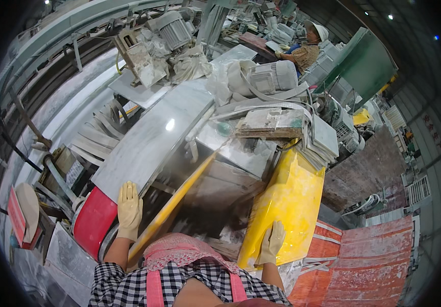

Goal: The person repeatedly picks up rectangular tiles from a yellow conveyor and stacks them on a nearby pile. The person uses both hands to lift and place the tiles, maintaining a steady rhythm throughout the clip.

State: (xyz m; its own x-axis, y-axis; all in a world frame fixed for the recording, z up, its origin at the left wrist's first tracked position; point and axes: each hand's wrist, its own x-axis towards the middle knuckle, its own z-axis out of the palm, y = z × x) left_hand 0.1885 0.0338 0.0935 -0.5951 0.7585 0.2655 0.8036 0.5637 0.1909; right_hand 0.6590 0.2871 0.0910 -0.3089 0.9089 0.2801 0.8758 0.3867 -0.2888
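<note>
The long grey stone slab (151, 140) lies flat on the cutting bench, running away from the person toward the dusty motors, and everything here sits around it. The left hand (128, 210), in a pale rubber glove, rests flat on the slab's near edge with fingers stretched out and loosened, gripping nothing. Just beside that edge, lower and to the left, bulges a red curved guard (93, 221). To the right of the slab, past a slanting yellow bar (179, 197), stands a yellow panel (287, 204) on the machine's side; the gloved right hand (271, 243) presses open against its lower part, fingers spread, not closed on anything. Beyond the slab's right edge, thin tiles (323, 140) are stacked at the bench corner. Left of the slab, offcut strips (95, 140) fan out in a crowded heap, leaving little room there. Far past the slab's end, another worker (307, 48) bends over a bench.
</note>
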